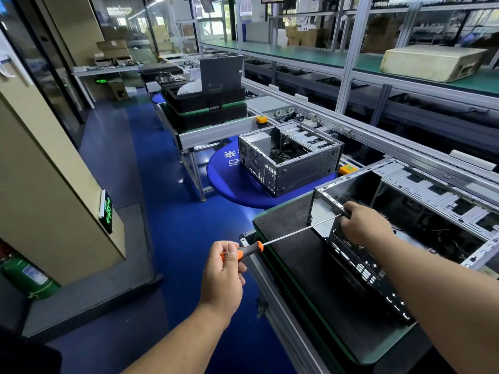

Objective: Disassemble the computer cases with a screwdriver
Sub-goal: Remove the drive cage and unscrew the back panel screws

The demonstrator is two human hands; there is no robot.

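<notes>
Left hand (224,271) curled round orange-black screwdriver (280,237) handle, long shaft reaching toward open computer case (405,211), right hand (364,225) gripping its rear top edge beside the tip

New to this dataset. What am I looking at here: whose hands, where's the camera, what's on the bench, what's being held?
There is no robot here. It is one picture from a wide-angle camera worn on a person's head, looking forward and down, so both arms reach in from the bottom.

The left hand grips the orange and black handle of a long screwdriver. Its thin shaft runs up and right to the rear corner of an open computer case, where the right hand holds the case's edge and guides the shaft near its tip. The tip itself is hidden behind that hand.

The case lies on a dark mat on a metal-framed workbench. A second open case sits further away on a round blue surface. Behind it are stacked black trays beside a conveyor line.
</notes>
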